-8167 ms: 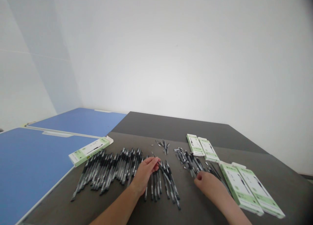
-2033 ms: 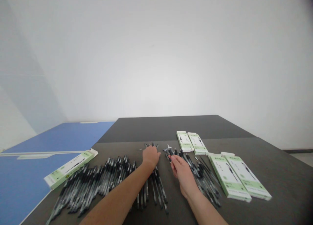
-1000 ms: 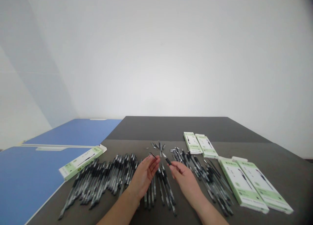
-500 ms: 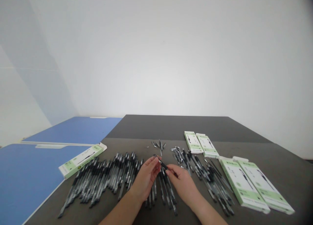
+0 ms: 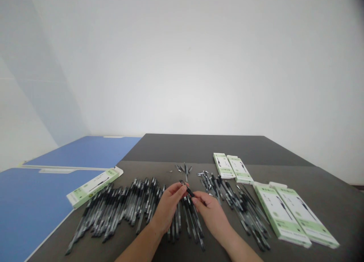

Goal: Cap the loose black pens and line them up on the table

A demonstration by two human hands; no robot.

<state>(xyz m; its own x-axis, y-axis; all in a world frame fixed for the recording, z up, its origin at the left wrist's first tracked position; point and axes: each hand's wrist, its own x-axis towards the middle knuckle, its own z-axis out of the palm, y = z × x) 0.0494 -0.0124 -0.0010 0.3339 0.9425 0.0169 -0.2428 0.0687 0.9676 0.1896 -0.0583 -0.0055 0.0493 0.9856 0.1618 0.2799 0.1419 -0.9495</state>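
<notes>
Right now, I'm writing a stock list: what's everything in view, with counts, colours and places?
held pen parts: number unclear, dark, between hands
pens: too many to count, black and clear, left, centre, right
small pieces: several, dark, silvery, beyond hands
boxes: five, green and white, one left, four right
table: one, dark, beneath
blue surfaces: two, blue, left
wall: count unclear, white, behind
left hand: one, bare, centre, pinching parts
right hand: one, bare, centre, pinching parts

A single camera worn on the person's head looks forward and down across the dark worktop [image 5: 199, 148] from its near side, with the hands [image 5: 167, 204] in the foreground at 6 o'clock, a blue surface [image 5: 34, 201] at 8 o'clock and the white wall [image 5: 182, 65] farther off, filling the view toward 12 o'clock.
</notes>
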